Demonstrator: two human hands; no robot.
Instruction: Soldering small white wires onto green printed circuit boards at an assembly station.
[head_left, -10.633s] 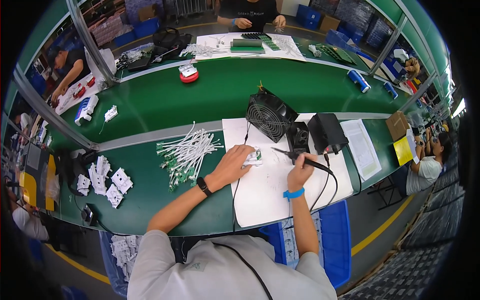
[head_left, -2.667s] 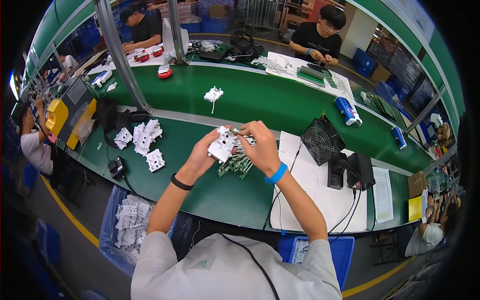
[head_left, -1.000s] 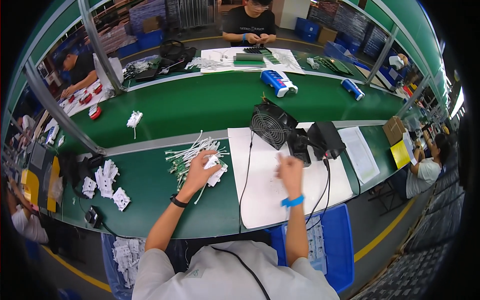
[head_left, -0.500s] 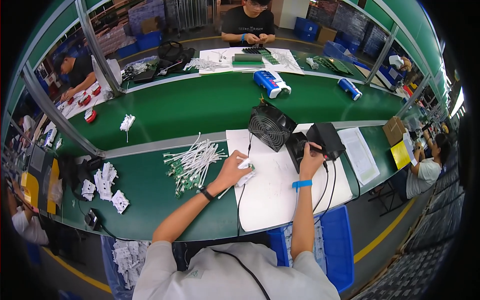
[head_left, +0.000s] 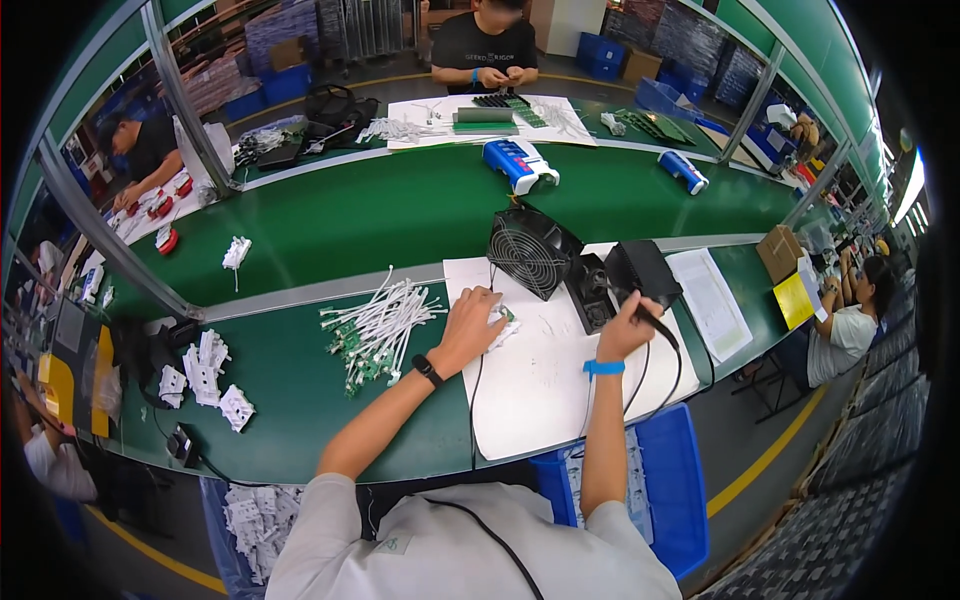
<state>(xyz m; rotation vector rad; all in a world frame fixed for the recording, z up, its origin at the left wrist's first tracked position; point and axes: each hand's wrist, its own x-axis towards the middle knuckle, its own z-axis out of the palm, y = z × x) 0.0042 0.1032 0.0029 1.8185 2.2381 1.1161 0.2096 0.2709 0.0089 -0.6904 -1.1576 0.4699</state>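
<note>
While I watched from close by, the worker's L hand (head_left: 470, 328) pinched a white housing (head_left: 507, 322) w/ some green on it, down on the white sheet (head_left: 530, 410), just right of the white leads (head_left: 392, 318). The R hand (head_left: 624, 332) was wrapped round a black corded tool (head_left: 654, 321) near the black stand (head_left: 590, 300), well apart from the housing; its far end was hidden, so couldn't say where it pointed. I'd call it the get-ready step: part steadied, tool in hand. Next move prob. called for bringing tool to part, L fingers firm.
</note>
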